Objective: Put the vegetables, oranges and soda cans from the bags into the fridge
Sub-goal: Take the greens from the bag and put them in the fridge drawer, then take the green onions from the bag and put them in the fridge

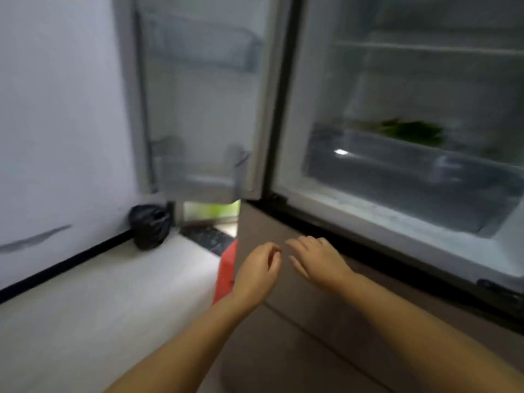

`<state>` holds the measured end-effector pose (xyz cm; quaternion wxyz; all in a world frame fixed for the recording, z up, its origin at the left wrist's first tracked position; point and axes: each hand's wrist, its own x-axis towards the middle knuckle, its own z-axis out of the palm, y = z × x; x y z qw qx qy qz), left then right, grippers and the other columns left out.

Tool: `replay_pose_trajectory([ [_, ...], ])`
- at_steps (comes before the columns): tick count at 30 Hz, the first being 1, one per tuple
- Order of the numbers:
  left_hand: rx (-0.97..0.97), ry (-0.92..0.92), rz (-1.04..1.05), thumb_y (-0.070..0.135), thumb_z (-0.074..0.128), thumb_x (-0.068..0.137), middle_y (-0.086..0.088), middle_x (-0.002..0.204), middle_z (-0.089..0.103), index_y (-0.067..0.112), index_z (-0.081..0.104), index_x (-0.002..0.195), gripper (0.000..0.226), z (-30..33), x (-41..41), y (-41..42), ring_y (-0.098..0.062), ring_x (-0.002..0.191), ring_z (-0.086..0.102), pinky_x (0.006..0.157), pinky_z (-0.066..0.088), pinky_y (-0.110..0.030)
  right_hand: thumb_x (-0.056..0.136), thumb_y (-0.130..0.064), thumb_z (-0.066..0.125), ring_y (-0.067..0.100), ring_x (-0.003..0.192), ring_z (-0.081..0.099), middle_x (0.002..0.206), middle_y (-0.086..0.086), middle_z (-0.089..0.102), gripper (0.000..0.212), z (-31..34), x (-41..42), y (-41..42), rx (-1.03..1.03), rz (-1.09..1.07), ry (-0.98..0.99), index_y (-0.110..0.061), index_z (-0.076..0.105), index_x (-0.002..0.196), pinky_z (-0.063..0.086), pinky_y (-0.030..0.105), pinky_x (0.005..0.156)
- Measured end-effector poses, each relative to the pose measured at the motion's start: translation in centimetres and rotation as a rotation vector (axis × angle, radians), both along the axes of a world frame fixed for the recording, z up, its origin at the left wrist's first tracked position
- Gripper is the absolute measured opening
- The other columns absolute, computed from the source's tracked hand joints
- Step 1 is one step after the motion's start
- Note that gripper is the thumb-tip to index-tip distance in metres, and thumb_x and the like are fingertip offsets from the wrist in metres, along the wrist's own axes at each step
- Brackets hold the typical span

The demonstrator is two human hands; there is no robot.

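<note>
Both the left hand and right hand are empty, fingers relaxed. Green vegetables lie in the fridge drawer, above and right of the hands. Judged step: returning for more; the red bag sits just left.

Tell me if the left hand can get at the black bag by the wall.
Probably yes: the left hand holds nothing, and bare floor lies between it and the black bag.

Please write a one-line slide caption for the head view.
Both empty hands, left hand and right hand, hover before the open fridge; greens lie above its drawer.
</note>
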<state>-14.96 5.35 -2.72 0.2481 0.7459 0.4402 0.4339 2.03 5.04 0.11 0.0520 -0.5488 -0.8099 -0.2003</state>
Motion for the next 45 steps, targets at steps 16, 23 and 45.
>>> replay_pose_trajectory([
  [16, -0.57, 0.338, 0.849, 0.023, 0.042, 0.095, -0.005, 0.101, 0.062, 0.013, 0.059, 0.1, 0.02, -16.6, -59.7, -31.1, -0.023, 0.091, 0.057, 0.076, 0.044, -0.032, 0.099, -0.032, 0.037, 0.023, 0.112, 0.056, 0.128, 0.002, 0.053, 0.04, -18.8, -53.5, -14.6, -0.568, 0.606, 0.064, -0.017, 0.042, 0.136, 0.042, 0.034, 0.089],
  [23, -0.699, 0.375, 1.14, 0.021, 0.042, 0.093, -0.01, 0.096, 0.063, 0.013, 0.057, 0.092, 0.016, -15.4, -79.2, -41.0, -0.026, 0.086, 0.056, 0.073, 0.043, -0.034, 0.1, -0.033, 0.034, 0.022, 0.116, 0.053, 0.131, 0.002, 0.05, 0.04, -19.4, -77.1, -20.5, -0.675, 0.82, 0.125, -0.019, 0.039, 0.137, 0.042, 0.035, 0.094],
  [45, -0.875, 0.209, 1.177, 0.025, 0.042, 0.095, -0.006, 0.101, 0.06, 0.013, 0.056, 0.098, 0.02, -20.0, -114.9, -25.6, -0.021, 0.088, 0.056, 0.076, 0.044, -0.032, 0.1, -0.032, 0.036, 0.026, 0.118, 0.052, 0.139, 0.006, 0.044, 0.041, -21.5, -120.3, -3.1, -0.859, 0.862, -0.137, -0.018, 0.037, 0.139, 0.043, 0.036, 0.094],
])
